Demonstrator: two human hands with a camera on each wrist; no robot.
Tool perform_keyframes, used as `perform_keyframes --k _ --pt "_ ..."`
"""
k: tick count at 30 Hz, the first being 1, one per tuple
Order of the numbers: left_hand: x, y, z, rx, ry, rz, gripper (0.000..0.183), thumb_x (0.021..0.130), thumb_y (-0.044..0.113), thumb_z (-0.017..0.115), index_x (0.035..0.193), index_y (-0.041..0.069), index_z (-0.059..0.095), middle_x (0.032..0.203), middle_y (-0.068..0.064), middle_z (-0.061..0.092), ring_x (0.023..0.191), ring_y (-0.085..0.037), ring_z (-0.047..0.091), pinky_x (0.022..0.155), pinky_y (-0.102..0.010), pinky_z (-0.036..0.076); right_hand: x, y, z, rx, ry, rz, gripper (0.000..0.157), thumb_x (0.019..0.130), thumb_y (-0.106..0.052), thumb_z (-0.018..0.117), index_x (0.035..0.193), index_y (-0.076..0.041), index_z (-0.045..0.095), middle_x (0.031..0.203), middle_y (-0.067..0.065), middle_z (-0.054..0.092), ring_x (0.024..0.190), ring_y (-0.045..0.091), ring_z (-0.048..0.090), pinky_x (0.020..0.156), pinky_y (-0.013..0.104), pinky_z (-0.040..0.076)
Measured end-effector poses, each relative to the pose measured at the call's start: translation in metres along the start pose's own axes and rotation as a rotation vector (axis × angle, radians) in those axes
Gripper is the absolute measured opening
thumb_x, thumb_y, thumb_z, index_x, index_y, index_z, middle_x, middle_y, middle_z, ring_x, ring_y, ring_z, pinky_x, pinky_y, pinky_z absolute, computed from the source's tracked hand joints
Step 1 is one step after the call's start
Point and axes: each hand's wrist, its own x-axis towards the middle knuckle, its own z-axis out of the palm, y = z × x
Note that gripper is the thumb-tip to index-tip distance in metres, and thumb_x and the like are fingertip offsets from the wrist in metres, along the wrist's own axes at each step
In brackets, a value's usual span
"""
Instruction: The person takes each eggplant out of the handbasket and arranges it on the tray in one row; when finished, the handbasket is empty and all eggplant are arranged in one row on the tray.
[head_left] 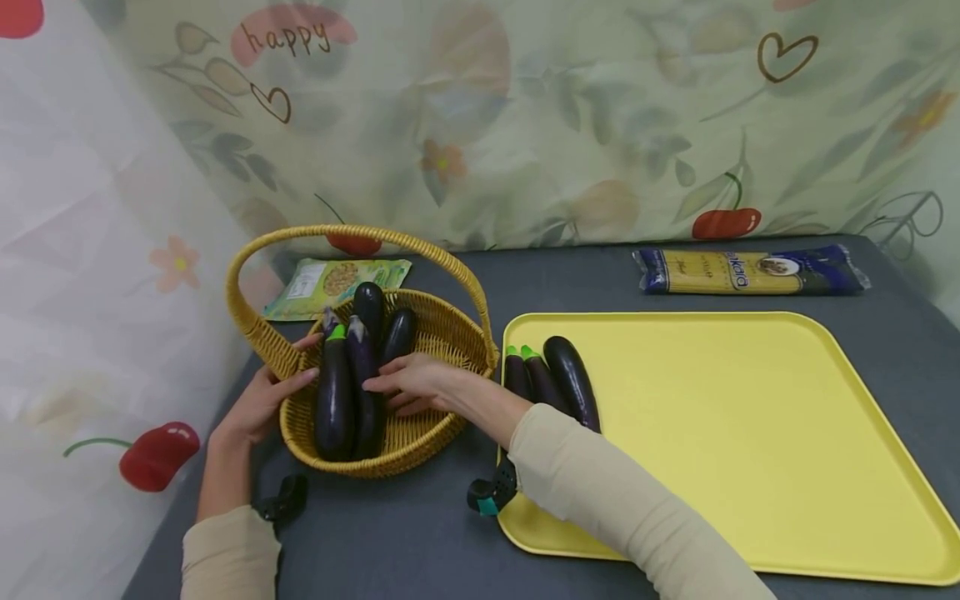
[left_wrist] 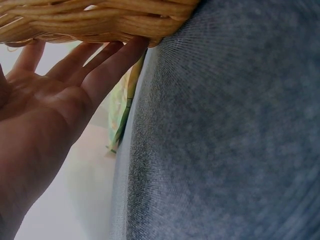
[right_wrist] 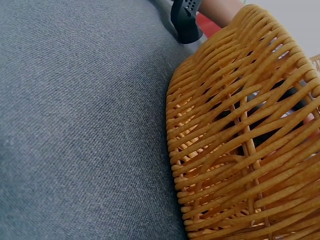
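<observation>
Toward the left of the dark table [head_left: 397, 546], a wicker basket [head_left: 417, 462] with a tall arched handle [head_left: 360, 232] holds a bunch of glossy eggplants. A green-stemmed eggplant [head_left: 334, 404] leans at the front left, a second eggplant [head_left: 363, 362] lies right alongside it, and two other eggplants [head_left: 368, 305] show toward the back. The person's left hand [head_left: 258, 404] is at the basket's left side, fingers extended and apart against the wickerwork, thumb reaching across the rim. The right hand [head_left: 416, 379] is inside the basket, its fingertips touching the second eggplant; from where I stand I can't make out whether it is clamped on it or merely resting there. Just right of the basket lies a yellow tray [head_left: 750, 433], where three more eggplants [head_left: 572, 379] sit side by side at its left edge, partly behind the right forearm [head_left: 491, 408]. Behind the basket I see a green printed packet [head_left: 318, 283], and beyond the tray a long blue-and-yellow packet [head_left: 712, 272].
</observation>
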Motion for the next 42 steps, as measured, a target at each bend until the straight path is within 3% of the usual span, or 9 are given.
perform_keyframes --k 10,24,31,42 --pt "0.000 0.002 0.001 0.013 0.017 -0.022 0.050 0.098 0.014 0.053 0.146 0.021 0.039 0.128 -0.002 0.043 0.102 -0.011 0.055 0.082 -0.028 0.050 -0.001 -0.001 -0.002 0.016 -0.028 -0.012 0.068 0.085 -0.026 0.074 0.141 -0.002 0.043 0.112 0.012 0.061 0.095 0.024 0.064 0.080 0.038 0.052" --pt "-0.001 0.003 0.002 0.009 0.013 0.001 0.050 0.098 0.013 0.054 0.145 0.018 0.039 0.127 -0.001 0.044 0.102 -0.010 0.057 0.081 -0.029 0.051 -0.004 -0.005 -0.004 0.235 -0.016 -0.193 0.060 0.087 -0.023 0.072 0.137 -0.008 0.043 0.108 0.010 0.059 0.096 0.025 0.062 0.076 0.043 0.053" --pt "-0.001 0.004 0.004 0.022 0.012 0.005 0.050 0.098 0.013 0.053 0.146 0.018 0.038 0.130 -0.002 0.042 0.103 -0.010 0.056 0.081 -0.028 0.050 -0.009 -0.012 -0.013 0.257 -0.006 -0.249 0.057 0.089 -0.025 0.070 0.137 -0.010 0.044 0.111 0.012 0.057 0.097 0.026 0.061 0.077 0.044 0.052" --pt "-0.002 0.002 0.004 -0.013 -0.006 0.027 0.051 0.099 0.008 0.051 0.147 0.015 0.036 0.128 0.001 0.045 0.102 -0.011 0.058 0.079 -0.029 0.051 -0.029 -0.017 -0.025 0.301 -0.101 -0.283 0.046 0.095 -0.023 0.061 0.135 -0.009 0.043 0.114 0.015 0.062 0.099 0.028 0.062 0.078 0.045 0.052"
